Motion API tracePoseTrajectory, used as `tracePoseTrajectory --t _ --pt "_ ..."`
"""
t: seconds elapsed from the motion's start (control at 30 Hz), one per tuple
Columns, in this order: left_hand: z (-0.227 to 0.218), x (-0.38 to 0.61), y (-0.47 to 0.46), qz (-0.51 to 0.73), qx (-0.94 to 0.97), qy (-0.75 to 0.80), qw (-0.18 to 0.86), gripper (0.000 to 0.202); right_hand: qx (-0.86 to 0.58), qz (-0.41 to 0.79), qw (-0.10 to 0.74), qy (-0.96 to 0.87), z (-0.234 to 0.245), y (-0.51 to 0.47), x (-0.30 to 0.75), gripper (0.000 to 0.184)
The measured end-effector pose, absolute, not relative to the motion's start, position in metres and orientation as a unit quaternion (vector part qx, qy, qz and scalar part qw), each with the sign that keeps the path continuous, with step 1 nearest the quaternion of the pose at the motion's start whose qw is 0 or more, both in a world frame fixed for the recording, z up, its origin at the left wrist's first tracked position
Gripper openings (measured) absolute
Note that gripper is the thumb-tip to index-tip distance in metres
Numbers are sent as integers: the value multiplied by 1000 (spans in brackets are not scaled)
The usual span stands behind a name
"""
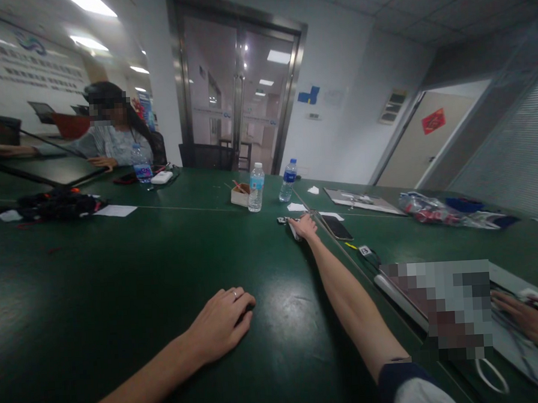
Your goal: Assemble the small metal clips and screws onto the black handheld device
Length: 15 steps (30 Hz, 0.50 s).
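Note:
My left hand (225, 321) rests palm down on the green table (155, 273), a ring on one finger. Its fingers curve loosely, with the thumb apart from them, and I see nothing held. My right arm stretches far forward over the table. At its end my right hand (305, 226) is closed over a small white object (294, 231), whose kind is too small to tell. Just left of its fingertips lies a small black-and-white item (281, 220). White paper (297, 206) and a dark phone (337, 227) lie close to that hand.
Two water bottles (256, 189) (288, 181) stand beyond, beside a small box (239, 194). A person (112, 131) sits at the left behind a laptop (51, 171). At right, another person's hand (522, 314) is over a laptop. A plastic bag (436, 209) lies farther back.

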<state>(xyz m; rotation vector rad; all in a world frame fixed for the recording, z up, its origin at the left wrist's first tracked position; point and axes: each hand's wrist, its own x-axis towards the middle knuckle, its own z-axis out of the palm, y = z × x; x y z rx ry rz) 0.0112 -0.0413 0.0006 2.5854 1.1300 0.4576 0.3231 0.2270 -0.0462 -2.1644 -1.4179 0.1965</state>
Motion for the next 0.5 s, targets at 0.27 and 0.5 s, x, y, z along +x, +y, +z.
tracePoseTrajectory --t 0.27,0.5 --pt "1 11 -42 149 897 392 142 27 -769 95 232 -588 -34 216 344 37" --pt "-1 10 -40 152 898 388 140 26 -736 110 180 -644 -21 203 366 29"
